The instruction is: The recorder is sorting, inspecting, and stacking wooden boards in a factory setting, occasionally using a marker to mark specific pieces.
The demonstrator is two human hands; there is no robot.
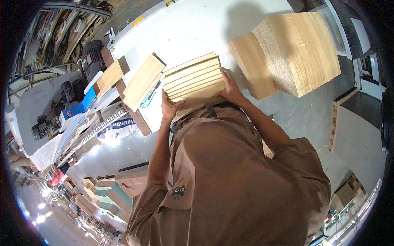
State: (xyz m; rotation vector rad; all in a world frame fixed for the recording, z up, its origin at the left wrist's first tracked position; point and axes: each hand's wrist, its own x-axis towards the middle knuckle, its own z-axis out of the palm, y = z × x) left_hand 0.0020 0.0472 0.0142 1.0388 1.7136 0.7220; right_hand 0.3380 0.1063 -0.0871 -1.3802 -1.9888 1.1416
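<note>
Close in front of my body, a stack of light wooden boards point(193, 78) is held between both hands at the near edge of a white tabletop point(188, 28). My left hand point(169, 105) grips the stack's left end, with its thumb on the near face. At the opposite end, my right hand point(231, 87) wraps round the corner, its thumb also on the near side. The stack's underside is hidden. Just left of it lies a separate wooden board point(143, 80), with a blue-and-black item point(150, 96) beside it.
Large wooden blocks point(287, 53) stand on the right of the table. Another board point(111, 76) and a blue box point(78, 107) are at the left, near a machine with a motor point(93, 57). A yellow level point(137, 21) lies along the far left edge. Racked timber point(67, 33) stands beyond.
</note>
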